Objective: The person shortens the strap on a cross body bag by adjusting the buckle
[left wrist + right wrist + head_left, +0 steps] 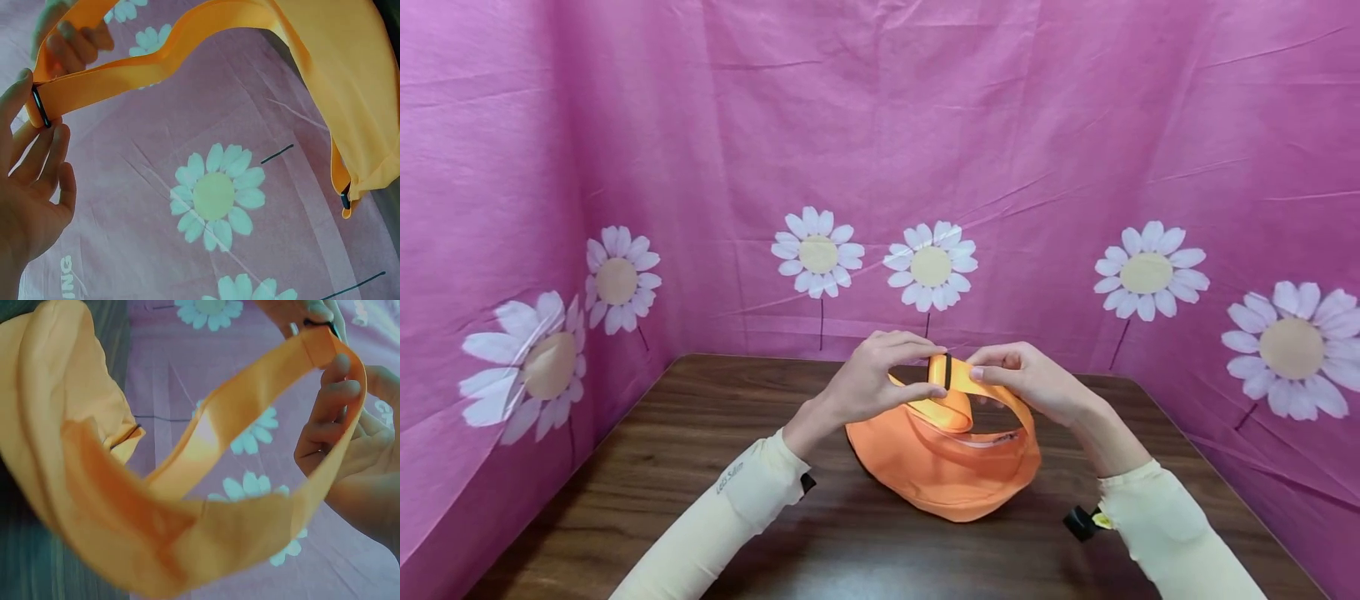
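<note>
An orange bag (951,479) rests on the table, its zipper (992,440) facing up and its strap (1003,392) lifted in a loop above it. Between thumb and fingers, my left hand (883,375) pinches the black strap buckle (948,372). In the left wrist view the buckle (41,106) sits at the fingertips, with the strap running through it. My right hand (1037,379) grips the strap just right of the buckle, thumb on top. From the right wrist, the fingers of the right hand (350,431) show curled behind the band.
The dark wooden table (700,467) extends on both sides of the bag. A pink curtain (1000,125) printed with white daisies surrounds it at the back and sides. A black wrist device (1081,523) hangs beneath the right sleeve.
</note>
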Available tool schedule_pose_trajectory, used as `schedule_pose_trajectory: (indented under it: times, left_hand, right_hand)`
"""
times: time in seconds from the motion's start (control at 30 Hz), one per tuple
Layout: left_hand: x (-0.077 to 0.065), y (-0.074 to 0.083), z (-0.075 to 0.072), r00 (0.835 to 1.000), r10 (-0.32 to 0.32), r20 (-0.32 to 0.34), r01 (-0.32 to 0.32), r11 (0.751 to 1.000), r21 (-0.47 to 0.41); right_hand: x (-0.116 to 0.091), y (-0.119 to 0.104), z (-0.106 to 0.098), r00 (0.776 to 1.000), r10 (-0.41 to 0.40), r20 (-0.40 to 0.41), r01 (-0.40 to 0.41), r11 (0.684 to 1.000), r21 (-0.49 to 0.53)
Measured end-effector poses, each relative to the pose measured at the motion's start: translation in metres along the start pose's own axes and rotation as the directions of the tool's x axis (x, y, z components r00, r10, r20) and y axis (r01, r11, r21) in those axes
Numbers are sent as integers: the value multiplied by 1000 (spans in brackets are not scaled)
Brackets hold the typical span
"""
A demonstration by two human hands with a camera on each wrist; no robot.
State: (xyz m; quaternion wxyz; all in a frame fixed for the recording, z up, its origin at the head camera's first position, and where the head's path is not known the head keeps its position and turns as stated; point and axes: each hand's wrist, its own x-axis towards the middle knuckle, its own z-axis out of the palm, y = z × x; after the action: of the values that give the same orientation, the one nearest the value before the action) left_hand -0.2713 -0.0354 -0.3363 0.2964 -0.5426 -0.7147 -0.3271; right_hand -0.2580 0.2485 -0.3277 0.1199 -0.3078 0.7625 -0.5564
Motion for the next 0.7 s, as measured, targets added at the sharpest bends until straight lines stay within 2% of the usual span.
schedule_pose_trajectory:
  times: [0.17,0.4,0.7]
  left_hand:
    - [0,-3,-5,1000,-10,5,10,998,-55]
    - [0,-3,-4,998,-46,36,49,994,-99]
    - [-2,0,-1,991,-101,86,104,994,-40]
  right_hand:
    - [1,3,-4,1000,-17,12,17,999,34]
    - [3,4,1,999,-36,-3,36,997,62]
    - [5,1,11,999,-38,-14,38,999,26]
